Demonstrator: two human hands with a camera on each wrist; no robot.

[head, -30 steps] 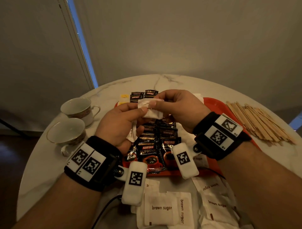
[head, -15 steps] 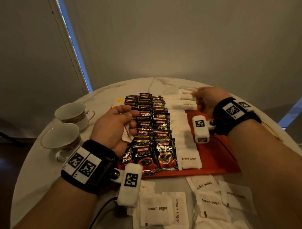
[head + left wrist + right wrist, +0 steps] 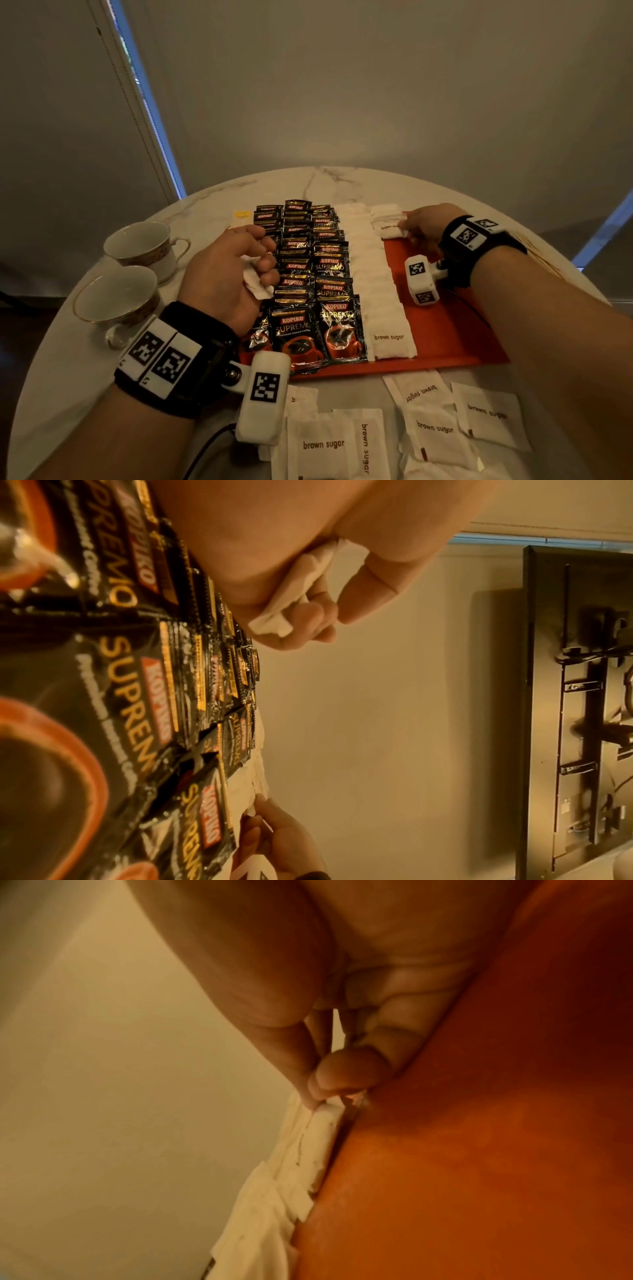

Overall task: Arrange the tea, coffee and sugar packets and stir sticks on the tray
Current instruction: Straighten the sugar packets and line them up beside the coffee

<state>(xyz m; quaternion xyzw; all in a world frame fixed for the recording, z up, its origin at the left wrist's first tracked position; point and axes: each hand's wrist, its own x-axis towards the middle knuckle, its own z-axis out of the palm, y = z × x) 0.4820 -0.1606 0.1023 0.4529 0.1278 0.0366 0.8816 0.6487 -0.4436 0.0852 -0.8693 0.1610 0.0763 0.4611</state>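
On tray [image 3: 455, 339], sugar-packet row [image 3: 376, 274] lengthwise, near-to-far.

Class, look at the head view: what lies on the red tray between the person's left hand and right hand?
In the head view, between the left hand and right hand, the red tray holds black Kopiko coffee sachets, then a column of white brown-sugar packets.

Left hand [image 3: 308, 569]: fingers curled round crumpled white packets [image 3: 301, 588] — held above the coffee rows.
Coffee packets [image 3: 143, 696]: black Kopiko Supremo sachets, overlapped in rows along the frame's left side.
Sugar packets [image 3: 258, 772]: white row just beside the coffee.
Right hand [image 3: 284, 842]: fingertips touching the white row — bottom of frame.
Background: pale wall, dark frame [image 3: 575, 696].
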